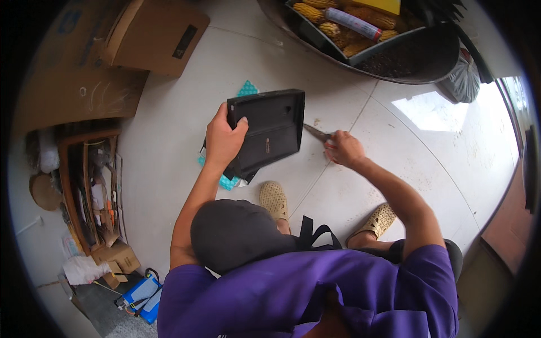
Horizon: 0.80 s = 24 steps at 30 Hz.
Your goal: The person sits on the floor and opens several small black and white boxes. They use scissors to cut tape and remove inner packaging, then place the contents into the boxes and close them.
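Observation:
My left hand (227, 136) grips the left side of a shallow black cardboard box (270, 131), thumb over its rim. The box is tilted so that its inside faces me, and small printing shows on the inner face. Scissors (318, 134) with red handles are in my right hand (345, 148), just to the right of the box. Their blades point up and left toward the box's right edge, and look closed. Teal printed packaging (247, 88) sticks out behind the box at the top, and more shows below it.
Ahead, a large round basin (397, 63) holds a box of corn cobs (307, 12) and a spray can (353, 24). Cardboard boxes (158, 38) stand at the left. A tied plastic bag (461, 78) is at right. A wooden shelf (91, 194) and a blue item (146, 295) are lower left.

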Each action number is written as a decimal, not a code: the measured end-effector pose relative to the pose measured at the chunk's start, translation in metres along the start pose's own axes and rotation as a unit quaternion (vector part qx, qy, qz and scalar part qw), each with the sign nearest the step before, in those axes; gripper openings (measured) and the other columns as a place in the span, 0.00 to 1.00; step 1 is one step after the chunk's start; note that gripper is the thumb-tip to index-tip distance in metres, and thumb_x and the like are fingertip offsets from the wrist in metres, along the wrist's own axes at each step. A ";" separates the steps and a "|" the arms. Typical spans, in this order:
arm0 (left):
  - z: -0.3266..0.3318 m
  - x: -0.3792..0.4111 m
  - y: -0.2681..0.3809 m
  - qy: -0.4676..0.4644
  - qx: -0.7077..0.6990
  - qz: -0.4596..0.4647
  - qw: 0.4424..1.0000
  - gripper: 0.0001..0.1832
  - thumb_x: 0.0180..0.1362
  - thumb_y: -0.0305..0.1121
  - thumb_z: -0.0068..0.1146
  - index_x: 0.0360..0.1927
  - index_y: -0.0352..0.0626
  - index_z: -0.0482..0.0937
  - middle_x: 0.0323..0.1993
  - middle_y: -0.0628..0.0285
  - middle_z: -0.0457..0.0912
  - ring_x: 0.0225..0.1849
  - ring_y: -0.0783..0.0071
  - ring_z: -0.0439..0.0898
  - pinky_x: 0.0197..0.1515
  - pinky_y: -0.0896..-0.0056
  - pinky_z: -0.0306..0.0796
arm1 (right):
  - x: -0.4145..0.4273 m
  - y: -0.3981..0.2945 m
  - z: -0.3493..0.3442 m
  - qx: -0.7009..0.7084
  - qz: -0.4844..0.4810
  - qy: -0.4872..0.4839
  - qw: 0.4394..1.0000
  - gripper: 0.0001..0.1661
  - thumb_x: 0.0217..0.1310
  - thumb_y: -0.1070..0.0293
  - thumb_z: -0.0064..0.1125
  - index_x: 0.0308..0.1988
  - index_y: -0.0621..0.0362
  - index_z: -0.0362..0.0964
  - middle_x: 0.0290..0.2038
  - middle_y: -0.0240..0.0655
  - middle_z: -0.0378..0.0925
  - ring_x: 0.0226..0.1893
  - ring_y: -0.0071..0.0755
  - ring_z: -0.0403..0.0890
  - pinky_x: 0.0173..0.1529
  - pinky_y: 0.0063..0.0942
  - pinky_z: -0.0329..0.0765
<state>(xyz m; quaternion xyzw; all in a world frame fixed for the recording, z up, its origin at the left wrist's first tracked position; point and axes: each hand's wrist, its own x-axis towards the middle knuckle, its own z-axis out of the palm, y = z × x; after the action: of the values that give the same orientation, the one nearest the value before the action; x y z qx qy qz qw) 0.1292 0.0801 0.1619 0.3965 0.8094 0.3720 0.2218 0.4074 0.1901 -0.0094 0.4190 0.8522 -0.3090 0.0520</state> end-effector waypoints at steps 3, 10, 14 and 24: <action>-0.009 -0.004 0.021 0.076 0.121 0.057 0.988 0.10 0.51 0.27 0.56 0.36 0.36 0.71 0.25 0.49 0.78 0.29 0.48 0.79 0.33 0.60 0.71 | -0.011 0.013 -0.050 0.098 0.090 -0.091 0.987 0.28 0.50 0.50 0.65 0.37 0.63 0.68 0.28 0.45 0.78 0.30 0.46 0.81 0.36 0.37 0.76; -0.010 0.000 0.030 0.165 0.143 0.118 0.969 0.11 0.47 0.23 0.56 0.35 0.37 0.69 0.23 0.50 0.76 0.27 0.46 0.77 0.30 0.55 0.70 | -0.055 -0.066 -0.144 0.349 -0.060 -0.252 0.900 0.29 0.54 0.50 0.64 0.44 0.60 0.64 0.37 0.39 0.73 0.41 0.33 0.76 0.49 0.37 0.75; -0.009 0.001 0.033 0.159 0.150 0.108 0.970 0.10 0.51 0.24 0.54 0.38 0.35 0.71 0.25 0.49 0.78 0.28 0.46 0.78 0.32 0.58 0.70 | -0.043 -0.111 -0.140 0.450 -0.124 -0.299 0.832 0.29 0.59 0.48 0.60 0.46 0.60 0.63 0.39 0.36 0.71 0.43 0.29 0.73 0.54 0.38 0.73; -0.014 0.005 0.016 0.169 -0.033 0.056 0.984 0.05 0.52 0.23 0.52 0.32 0.35 0.69 0.21 0.54 0.76 0.23 0.58 0.76 0.30 0.64 0.70 | -0.044 -0.141 -0.118 0.571 -0.104 -0.318 0.750 0.28 0.52 0.44 0.66 0.35 0.57 0.65 0.27 0.26 0.67 0.29 0.17 0.71 0.36 0.23 0.78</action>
<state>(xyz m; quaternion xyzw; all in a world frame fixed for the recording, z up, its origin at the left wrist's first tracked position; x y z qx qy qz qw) 0.1245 0.0850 0.1832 0.3654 0.7990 0.4718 0.0740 0.3508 0.1625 0.1688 0.1565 0.4898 -0.8568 0.0386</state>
